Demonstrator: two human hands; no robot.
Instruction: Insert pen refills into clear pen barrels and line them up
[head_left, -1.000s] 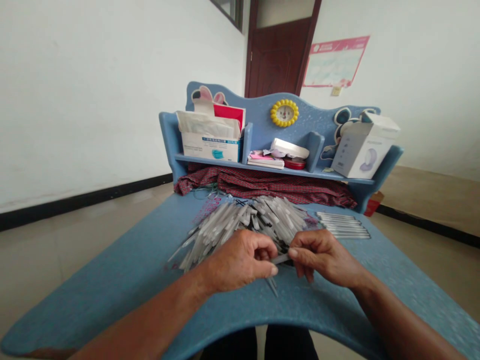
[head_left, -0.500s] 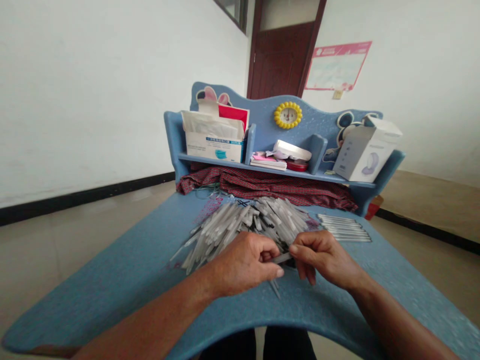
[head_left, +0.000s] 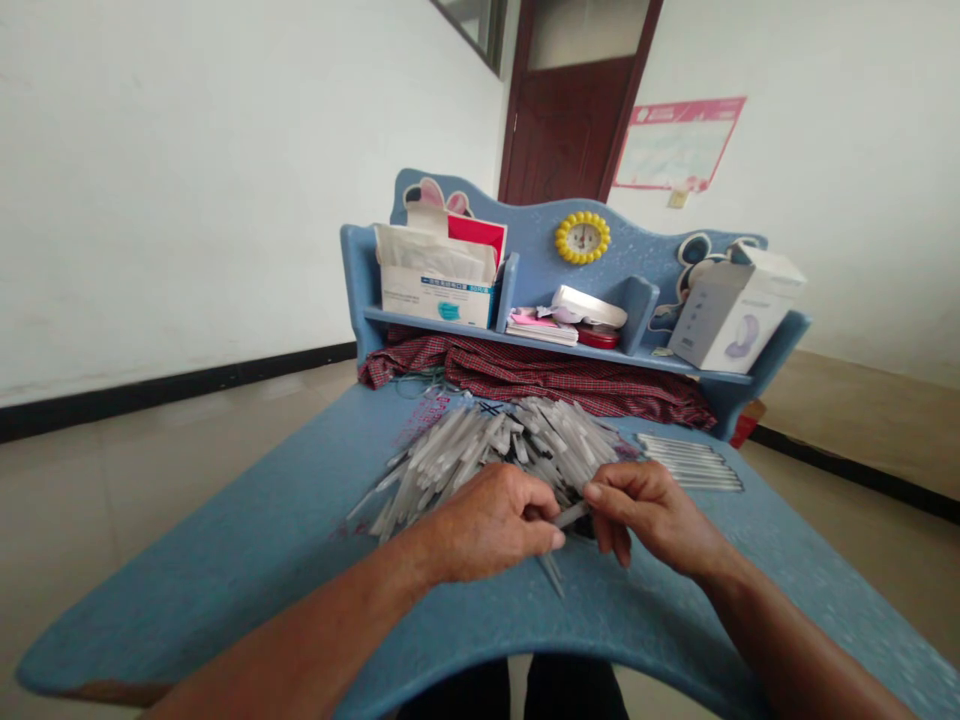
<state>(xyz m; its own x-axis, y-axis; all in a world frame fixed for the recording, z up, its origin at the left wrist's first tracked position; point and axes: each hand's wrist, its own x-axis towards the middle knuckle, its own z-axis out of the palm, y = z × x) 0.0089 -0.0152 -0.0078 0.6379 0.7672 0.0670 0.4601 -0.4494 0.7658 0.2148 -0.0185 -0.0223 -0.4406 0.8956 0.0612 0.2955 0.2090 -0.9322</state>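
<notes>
A slim, whitish translucent stick [head_left: 572, 514] spans the gap between my two hands, just above the table's near side. My left hand [head_left: 499, 522] is closed round its left end, thumb and forefinger almost together. The thumb and fingertips of my right hand [head_left: 646, 508] pinch its right end. Behind both hands spreads a heap of similar pale, thin sticks [head_left: 442, 455], with some dark ones among them; what exactly they are I cannot make out. Below my left fingertips a loose stick [head_left: 552, 575] lies on the tabletop.
Several silvery sticks [head_left: 690, 462] lie side by side at the right of the blue table [head_left: 247, 520]. A red checked cloth [head_left: 540, 375] is bunched under the shelf. On the shelf stand a mask box [head_left: 435, 290], a white carton [head_left: 735, 315] and small papers [head_left: 541, 328].
The view has shifted slightly, so the table and shelf sit a little lower and to the right. Both hands keep their hold on the stick, nearly unmoved.
</notes>
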